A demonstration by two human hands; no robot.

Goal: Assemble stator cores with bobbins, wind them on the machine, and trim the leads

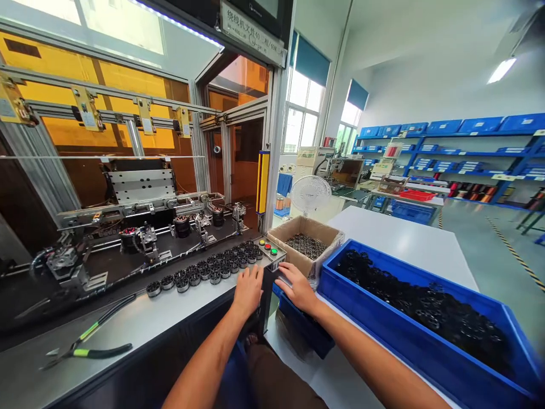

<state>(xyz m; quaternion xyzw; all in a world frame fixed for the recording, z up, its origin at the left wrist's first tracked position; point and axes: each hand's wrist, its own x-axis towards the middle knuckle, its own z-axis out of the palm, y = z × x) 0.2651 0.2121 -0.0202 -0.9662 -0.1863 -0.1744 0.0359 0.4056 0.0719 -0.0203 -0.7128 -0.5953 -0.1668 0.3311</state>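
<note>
My left hand lies flat, fingers stretched out, on the metal bench edge right beside a row of several small round black stator parts. My right hand rests palm down, fingers spread, just below the control box with its coloured push buttons, at the corner of the machine bench. Neither hand holds anything. A cardboard box of small dark parts sits just beyond my right hand. A large blue bin full of black parts lies to the right of it.
A winding machine with fixtures stands behind the row of parts inside a framed enclosure. Green-handled pliers lie on the bench at the left. A white table, a desk fan and blue shelving fill the room beyond.
</note>
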